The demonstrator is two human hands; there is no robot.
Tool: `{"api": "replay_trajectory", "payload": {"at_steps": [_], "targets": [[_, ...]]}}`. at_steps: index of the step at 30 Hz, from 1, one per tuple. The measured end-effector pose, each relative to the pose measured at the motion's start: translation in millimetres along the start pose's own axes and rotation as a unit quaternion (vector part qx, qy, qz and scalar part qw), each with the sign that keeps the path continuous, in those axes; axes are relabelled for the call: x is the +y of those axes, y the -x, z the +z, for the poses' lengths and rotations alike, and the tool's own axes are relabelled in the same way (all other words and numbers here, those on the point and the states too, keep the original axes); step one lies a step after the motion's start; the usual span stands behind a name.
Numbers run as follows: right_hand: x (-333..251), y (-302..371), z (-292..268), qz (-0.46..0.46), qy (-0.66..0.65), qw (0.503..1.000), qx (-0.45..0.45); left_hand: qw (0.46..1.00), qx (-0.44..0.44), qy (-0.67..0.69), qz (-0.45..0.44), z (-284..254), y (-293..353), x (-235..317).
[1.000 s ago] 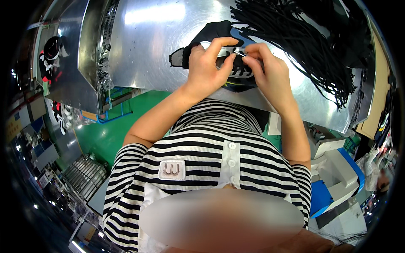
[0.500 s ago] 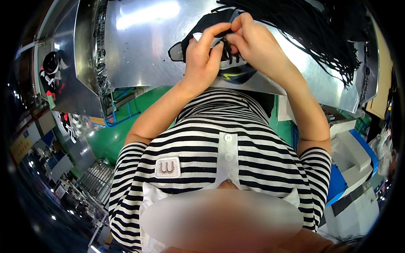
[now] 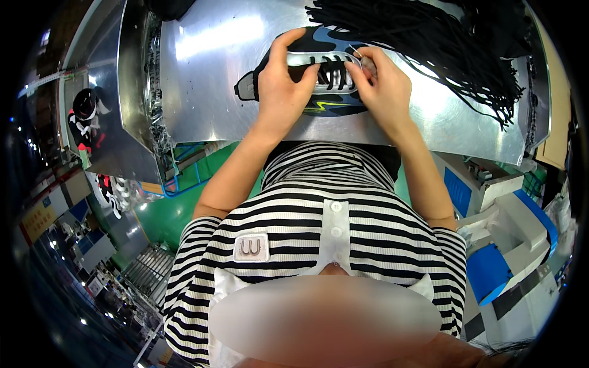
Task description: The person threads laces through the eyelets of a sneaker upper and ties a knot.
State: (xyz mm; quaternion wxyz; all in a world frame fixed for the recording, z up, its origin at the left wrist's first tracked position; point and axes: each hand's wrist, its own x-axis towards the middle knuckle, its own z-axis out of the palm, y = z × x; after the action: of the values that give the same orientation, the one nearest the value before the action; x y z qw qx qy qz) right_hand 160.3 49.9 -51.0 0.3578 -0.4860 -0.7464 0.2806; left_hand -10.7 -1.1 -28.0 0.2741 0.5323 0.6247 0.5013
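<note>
A black and blue shoe upper point(image 3: 325, 40) with a yellow zigzag lies on the metal worktop, its grey tab pointing left. Black laces point(image 3: 337, 72) cross its silver-white eyelet strips. My left hand point(image 3: 283, 86) grips the upper near its opening, forefinger stretched along the far side and thumb at the near edge of the lacing. At the right end of the lacing, my right hand point(image 3: 383, 83) is pinched round a thin pale tool point(image 3: 354, 50); something greyish shows between its fingers. The tool's exact kind cannot be made out.
A large bundle of black laces point(image 3: 442, 55) spreads over the far right of the metal worktop point(image 3: 208, 92). Another dark item point(image 3: 169, 7) sits at the far left. Left of the worktop are black, white and red shoe pieces point(image 3: 86, 113). A white and blue machine point(image 3: 509, 239) stands at lower right.
My hands, close together over the upper before, have moved apart. My right hand has come down and nearer, the thin pale tool now visible. More of the upper and laces shows.
</note>
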Motion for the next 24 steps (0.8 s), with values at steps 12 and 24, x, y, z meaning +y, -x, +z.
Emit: {"api": "replay_trajectory", "payload": {"at_steps": [12,24], "targets": [[4.8,3.6,19.2,0.025,-0.020,0.998,0.054,0.939,-0.167,0.214,-0.213,-31.0,-7.0,7.0],[-10.8,0.8,-3.2,-0.159,-0.076,0.984,-0.013,0.914,-0.189,0.276,-0.231,-35.9,-8.9,11.2]]}}
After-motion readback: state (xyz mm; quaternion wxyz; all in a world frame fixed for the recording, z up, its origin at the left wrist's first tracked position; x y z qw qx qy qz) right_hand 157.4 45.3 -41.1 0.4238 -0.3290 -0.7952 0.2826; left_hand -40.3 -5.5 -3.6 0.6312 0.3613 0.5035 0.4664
